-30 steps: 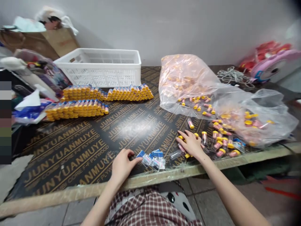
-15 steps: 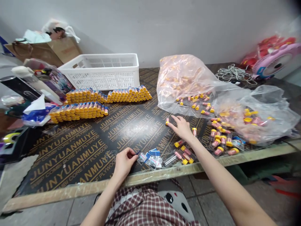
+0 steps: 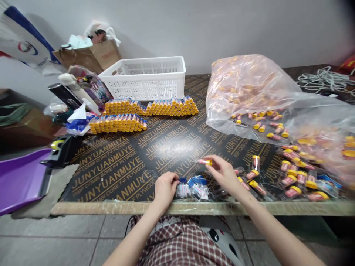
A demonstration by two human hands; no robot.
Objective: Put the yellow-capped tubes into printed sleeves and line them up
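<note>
My right hand (image 3: 223, 173) pinches a small clear tube (image 3: 204, 162) by its yellow cap, a pink label showing inside. The tube lies nearly level above the table, pointing left. At the table's front, my left hand (image 3: 165, 189) has thumb and forefinger closed at the edge of a small clear packet (image 3: 183, 189) with a blue top. Another such packet (image 3: 200, 187) lies beside it, overlapping others. Right of my right hand, loose yellow-capped tubes (image 3: 259, 188) are scattered on the dark plywood table (image 3: 111, 166).
Stacked rows of yellow-capped tubes (image 3: 119, 123) stand before a white plastic basket (image 3: 149, 87). A large clear bag (image 3: 246, 85) full of tubes spreads across the right. At the left are a purple dustpan (image 3: 24, 181) and a tape dispenser (image 3: 62, 151). White cable (image 3: 324, 81) lies far right.
My right hand has lifted the tube off the table and brought it nearer to the packets and my left hand. My left hand stays by the packets. The view has turned left.
</note>
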